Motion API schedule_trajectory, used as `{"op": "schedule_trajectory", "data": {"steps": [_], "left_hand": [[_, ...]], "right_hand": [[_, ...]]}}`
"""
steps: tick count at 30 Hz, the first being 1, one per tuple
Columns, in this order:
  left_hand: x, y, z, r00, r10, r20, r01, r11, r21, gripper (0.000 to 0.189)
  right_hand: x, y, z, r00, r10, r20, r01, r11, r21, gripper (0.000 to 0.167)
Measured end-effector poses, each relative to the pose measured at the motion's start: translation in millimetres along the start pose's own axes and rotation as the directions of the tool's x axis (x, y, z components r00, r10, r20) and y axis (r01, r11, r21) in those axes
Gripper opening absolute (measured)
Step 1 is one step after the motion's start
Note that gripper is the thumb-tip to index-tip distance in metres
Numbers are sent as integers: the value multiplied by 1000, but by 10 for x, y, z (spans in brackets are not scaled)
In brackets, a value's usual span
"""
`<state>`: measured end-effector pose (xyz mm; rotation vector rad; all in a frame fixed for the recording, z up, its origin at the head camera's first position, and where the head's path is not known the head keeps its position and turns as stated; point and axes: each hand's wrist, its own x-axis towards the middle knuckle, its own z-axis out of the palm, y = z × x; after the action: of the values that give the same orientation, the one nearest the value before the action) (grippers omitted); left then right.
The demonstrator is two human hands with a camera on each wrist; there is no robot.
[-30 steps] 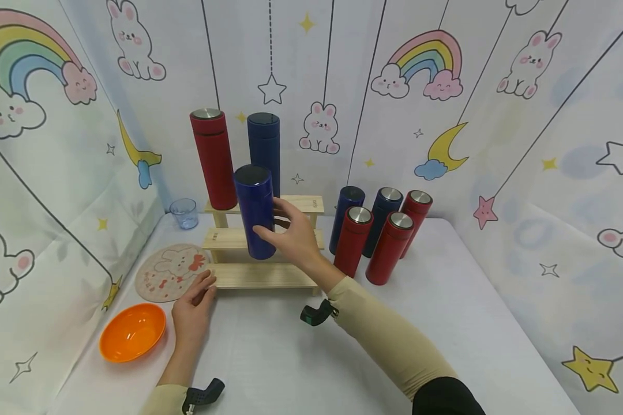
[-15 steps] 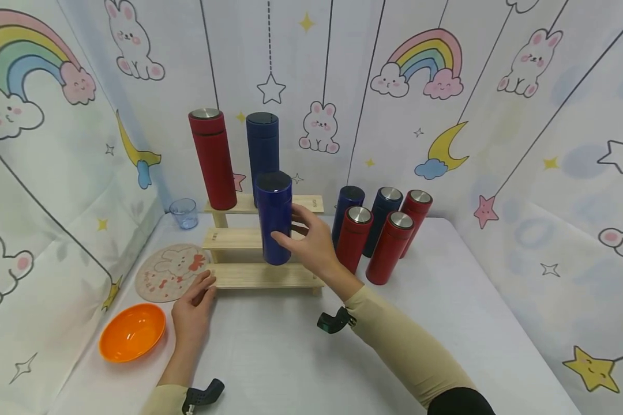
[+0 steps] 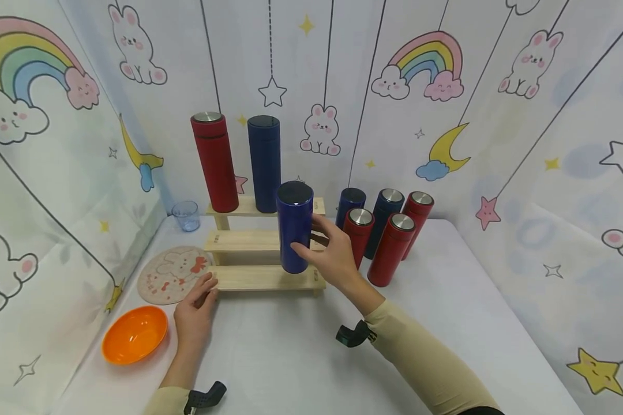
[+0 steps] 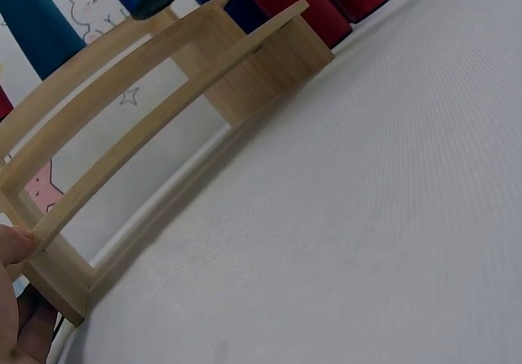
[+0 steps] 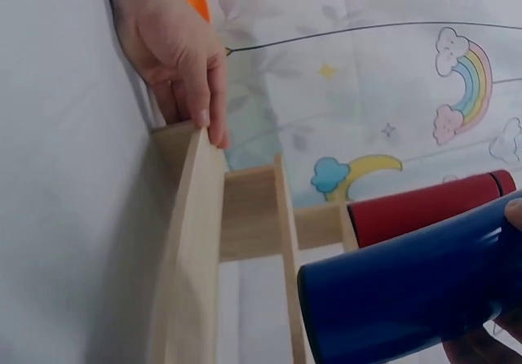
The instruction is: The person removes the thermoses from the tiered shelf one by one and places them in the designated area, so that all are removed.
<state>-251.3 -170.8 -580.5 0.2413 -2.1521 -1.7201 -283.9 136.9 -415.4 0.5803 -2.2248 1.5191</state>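
Note:
My right hand (image 3: 337, 253) grips a shiny blue thermos (image 3: 295, 230) with a dark lid, thumb on its near side. The thermos is upright, in front of the right part of a three-step wooden rack (image 3: 249, 278); in the right wrist view the blue thermos (image 5: 408, 282) hangs over the steps. My left hand (image 3: 193, 314) holds the left end of the lowest step, thumb (image 4: 15, 246) on the plank and fingers around its end. On the top step stand a red thermos (image 3: 214, 164) with a silver lid and a matte blue thermos (image 3: 265, 164).
Right of the rack stands a group of several red and blue thermoses, among them a red thermos (image 3: 391, 251) in front. At the left are an orange bowl (image 3: 135, 335), a round rabbit-printed mat (image 3: 171, 276) and a clear blue glass (image 3: 186, 217). Printed curtains enclose the table.
My right hand has carried the shiny blue thermos rightward and lower, from in front of the blue thermos on the top step to the rack's right side. My left hand has stayed put.

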Motion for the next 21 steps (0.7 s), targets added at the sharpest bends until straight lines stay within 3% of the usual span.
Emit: {"op": "schedule_trajectory", "data": {"steps": [21], "left_hand": [[-14,-39,24,1000,-4,-20,5,1000,6,30]], "right_hand": [[-417,73,-356,997,-16,-69,13,999,-47,63]]}}
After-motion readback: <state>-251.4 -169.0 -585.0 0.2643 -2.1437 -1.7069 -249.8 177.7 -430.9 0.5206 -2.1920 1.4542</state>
